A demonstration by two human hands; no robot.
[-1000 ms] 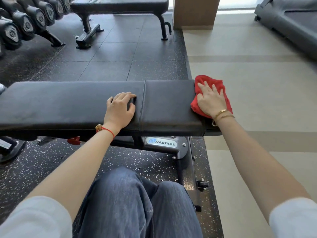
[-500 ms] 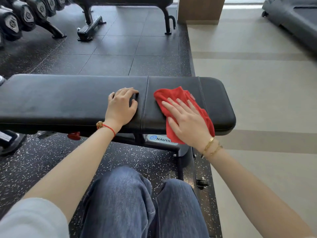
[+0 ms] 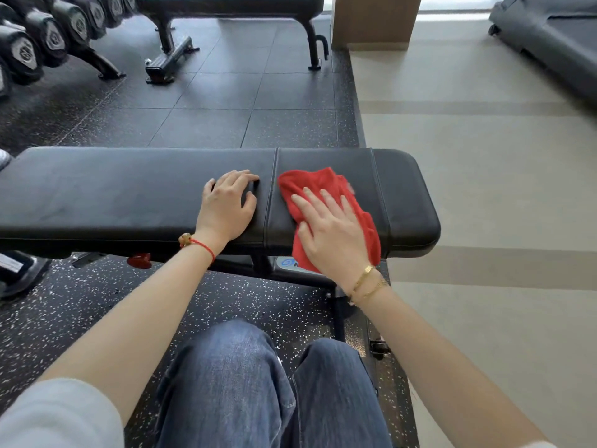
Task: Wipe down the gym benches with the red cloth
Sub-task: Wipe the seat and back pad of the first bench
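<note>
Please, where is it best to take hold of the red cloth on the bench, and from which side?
Probably the bunched far-left corner of the cloth, taken from above. It lies bare on the bench beyond the right hand, whose flat fingers cover the middle; the raised folds there offer a grip.

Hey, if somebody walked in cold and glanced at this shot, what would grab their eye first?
The red cloth stands out, bright on the black bench pad right of its seam, with the right hand pressed flat on it. The left hand rests on the pad just left of the seam. Behind, a dumbbell rack sits far left beside a second bench.
</note>
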